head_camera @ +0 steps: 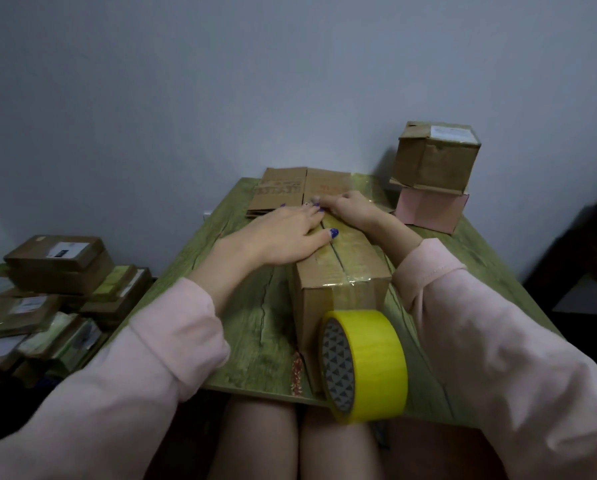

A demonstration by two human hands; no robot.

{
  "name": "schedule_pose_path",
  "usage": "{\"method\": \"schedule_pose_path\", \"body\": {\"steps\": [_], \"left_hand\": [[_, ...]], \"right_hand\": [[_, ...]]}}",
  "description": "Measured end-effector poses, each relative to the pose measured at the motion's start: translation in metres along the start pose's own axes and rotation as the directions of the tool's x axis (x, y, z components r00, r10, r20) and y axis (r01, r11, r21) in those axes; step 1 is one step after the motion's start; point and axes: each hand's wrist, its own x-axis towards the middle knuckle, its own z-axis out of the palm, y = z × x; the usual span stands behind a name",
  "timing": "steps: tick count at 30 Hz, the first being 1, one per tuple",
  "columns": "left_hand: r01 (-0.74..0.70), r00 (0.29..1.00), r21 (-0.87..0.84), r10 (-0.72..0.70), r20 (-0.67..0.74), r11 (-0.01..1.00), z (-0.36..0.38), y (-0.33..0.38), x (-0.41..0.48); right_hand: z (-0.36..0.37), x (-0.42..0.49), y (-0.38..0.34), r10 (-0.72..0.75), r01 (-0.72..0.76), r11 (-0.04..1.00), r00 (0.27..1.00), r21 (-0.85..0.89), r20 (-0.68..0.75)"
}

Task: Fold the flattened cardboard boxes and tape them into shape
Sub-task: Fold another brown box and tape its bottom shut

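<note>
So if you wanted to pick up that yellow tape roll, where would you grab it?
Probably by its core. The tape roll stands on edge at the near edge of the table, with its hole facing the person's left. Come from that side, hook into the hole and pinch over the yellow band. The box blocks its far side.

Green wood-grain table (pixel 248 306), grey wall (pixel 221 81), parcel pile (pixel 47 289) (labelled) — lower left

A folded brown cardboard box (pixel 338 271), its top seam taped, lies under the left hand (pixel 290 233) and right hand (pixel 345 206). Flattened cardboard boxes (pixel 279 192) lie just beyond them. A yellow tape roll (pixel 366 365) stands on edge nearer, against the box's end.
</note>
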Motion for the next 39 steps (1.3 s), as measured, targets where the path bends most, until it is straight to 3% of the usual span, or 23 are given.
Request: {"method": "schedule_pose_path", "body": {"steps": [5,12,14,16,18,25,29,31,34,36,39], "left_hand": [[0.025,0.998,0.06,-0.022,-0.062,0.998,-0.001,0.001,0.0],[0.033,0.999,0.052,-0.034,0.004,0.998,0.0,0.003,0.0],[0.011,0.997,0.099,-0.002,-0.083,0.995,-0.004,0.011,-0.007],[-0.062,0.981,0.001,0.061,-0.185,0.998,-0.002,0.027,-0.019],[-0.11,0.976,-0.094,0.09,-0.197,0.989,0.007,0.045,-0.032],[-0.12,0.967,0.095,0.138,-0.215,0.988,0.023,0.05,-0.042],[-0.282,0.854,0.219,0.348,-0.386,0.934,0.037,0.047,-0.059],[-0.332,0.787,0.171,0.372,-0.492,0.928,0.045,0.039,-0.059],[-0.346,0.816,-0.026,0.287,-0.502,0.938,0.044,0.039,-0.057],[-0.349,0.819,-0.075,0.266,-0.508,0.934,0.044,0.038,-0.055],[-0.346,0.827,-0.105,0.25,-0.504,0.932,0.044,0.036,-0.054]], "right_hand": [[-0.008,-0.014,0.002,-0.013,0.001,0.992,0.996,0.128,0.094],[-0.01,-0.032,0.022,-0.205,0.207,0.953,0.978,-0.22,0.032],[-0.009,-0.034,0.026,-0.217,0.214,0.956,0.976,-0.2,0.006],[-0.01,-0.036,0.028,-0.201,0.2,0.97,0.98,-0.137,0.002],[-0.008,-0.035,0.029,-0.177,0.177,0.984,0.984,-0.008,0.007],[0.0,-0.042,0.023,-0.101,0.095,0.971,0.995,0.221,0.015],[-0.001,-0.039,0.024,-0.119,0.117,0.978,0.993,0.172,-0.002],[-0.002,-0.038,0.026,-0.13,0.129,0.978,0.991,0.166,-0.002],[0.0,-0.04,0.028,-0.156,0.158,0.969,0.987,0.189,-0.024],[-0.004,-0.042,0.036,-0.178,0.198,0.958,0.978,0.207,-0.111],[-0.021,-0.055,0.056,-0.189,0.208,0.977,0.946,0.045,-0.264]]}}
